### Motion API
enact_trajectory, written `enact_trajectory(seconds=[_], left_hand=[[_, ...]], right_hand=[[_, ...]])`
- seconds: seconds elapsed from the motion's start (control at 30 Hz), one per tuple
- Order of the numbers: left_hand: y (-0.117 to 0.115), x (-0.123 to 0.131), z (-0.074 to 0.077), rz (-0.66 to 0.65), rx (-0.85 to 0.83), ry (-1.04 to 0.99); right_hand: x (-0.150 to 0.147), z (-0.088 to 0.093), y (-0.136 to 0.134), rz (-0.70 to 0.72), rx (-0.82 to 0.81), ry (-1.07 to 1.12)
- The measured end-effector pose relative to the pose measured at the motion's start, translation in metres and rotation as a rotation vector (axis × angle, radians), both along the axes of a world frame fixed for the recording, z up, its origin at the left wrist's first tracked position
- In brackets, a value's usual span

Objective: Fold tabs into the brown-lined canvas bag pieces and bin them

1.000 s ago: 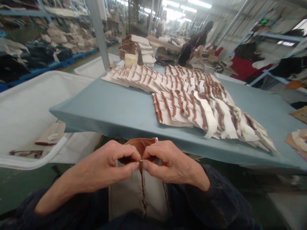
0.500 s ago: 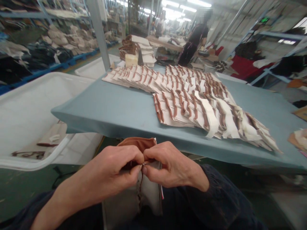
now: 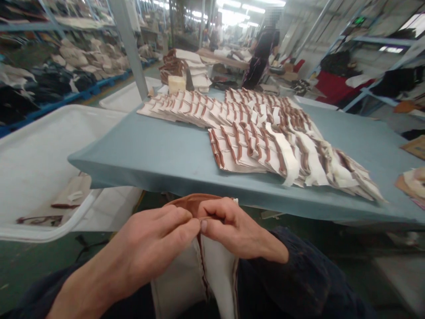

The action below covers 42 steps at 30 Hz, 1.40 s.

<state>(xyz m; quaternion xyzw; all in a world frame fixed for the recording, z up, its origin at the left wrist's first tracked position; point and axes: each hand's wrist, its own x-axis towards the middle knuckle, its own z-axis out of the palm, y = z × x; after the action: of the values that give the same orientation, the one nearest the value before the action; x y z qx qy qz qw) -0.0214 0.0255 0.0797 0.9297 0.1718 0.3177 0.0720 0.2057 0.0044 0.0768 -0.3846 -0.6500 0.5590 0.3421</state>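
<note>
Over my lap hangs a sewn fabric piece (image 3: 179, 279), off-white on the side facing me, with a brown inner face at its top edge and a dark seam running down the middle. My left hand (image 3: 162, 235) pinches its upper edge just left of that seam, thumb and fingers pressed together. Right beside it, my right hand (image 3: 229, 228) grips the same edge with curled fingers and thumb. The fingertips of both hands meet at the top of the seam. What lies between the fingertips is hidden.
A blue-grey covered table (image 3: 159, 150) stands ahead, bearing overlapping rows of off-white and brown sewn pieces (image 3: 239, 150). To the left is a white plastic bin (image 3: 63, 133) with some pieces inside. A person (image 3: 262, 57) stands beyond the table, near shelving (image 3: 365, 88).
My left hand's fingers have flattened and extended over the edge, while my right hand still grips it. The fabric hangs more spread open below. The view has shifted slightly.
</note>
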Motion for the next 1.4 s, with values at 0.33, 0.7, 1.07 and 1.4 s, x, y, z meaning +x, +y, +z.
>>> enact_trajectory(seconds=[0.33, 0.7, 1.07, 1.4], left_hand=[[-0.014, -0.008, -0.006, 0.153, -0.335, -0.087], [-0.008, -0.013, 0.009, 0.090, -0.481, 0.128], [0.007, -0.006, 0.023, 0.139, -0.566, 0.299], [0.005, -0.002, 0.015, 0.162, -0.372, 0.333]], right_hand=[[-0.004, -0.002, -0.007, 0.009, 0.033, -0.030], [-0.004, 0.008, -0.007, 0.028, 0.310, -0.221], [-0.005, 0.007, -0.008, -0.029, 0.386, -0.479], [-0.006, 0.005, -0.010, -0.136, 0.342, -0.440]])
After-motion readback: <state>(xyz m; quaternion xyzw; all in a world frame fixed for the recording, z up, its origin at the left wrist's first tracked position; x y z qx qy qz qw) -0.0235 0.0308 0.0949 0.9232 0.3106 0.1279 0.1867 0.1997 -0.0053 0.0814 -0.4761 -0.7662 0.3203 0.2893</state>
